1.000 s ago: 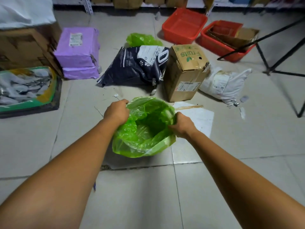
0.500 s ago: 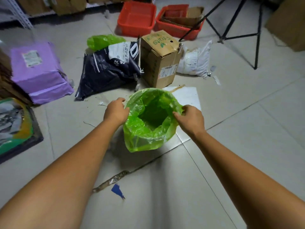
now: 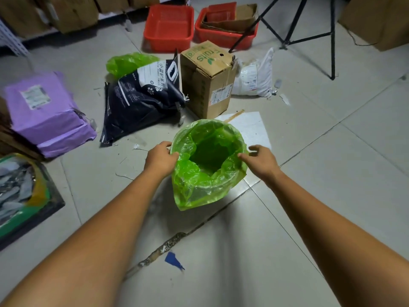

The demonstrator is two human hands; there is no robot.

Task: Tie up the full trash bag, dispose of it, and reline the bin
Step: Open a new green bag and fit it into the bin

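- Forearms come in from the near edge of the floor (image 3: 332, 173), both bare and stretched forward towards its middle.
- A blue scrap (image 3: 173, 260) lies between them beside a cracked tile joint.
- The green bag (image 3: 199, 187) stands at the middle of the floor. Its long axis is upright and its mouth opens upward, with the hem folded down over the outside. Whatever it lines is hidden under the plastic.
- The left hand (image 3: 160, 160) is knuckles up, its fingers curled and pinching the bag's left rim.
- The right hand (image 3: 261, 161) is at the right rim with its fingers spread and loosely bent. One fingertip is at the plastic, gripping nothing.
- A white sheet (image 3: 252, 127) lies flat just behind the bag.
- A cardboard box (image 3: 208, 85) stands beyond it, with "Fruits" printed in green on its top flap and a shipping label, too small to read, on its side.
- A dark sack (image 3: 137, 100) leans against the box's left side. It shows paw prints and Chinese characters that I cannot read for certain.
- Purple parcels (image 3: 44, 116) are stacked further left, their label blurred.
- A white sack (image 3: 254, 78) lies to the right of the box.
- Two red baskets (image 3: 168, 27) sit towards the floor's far edge, and the black legs of a tripod (image 3: 309, 38) stand to their right.
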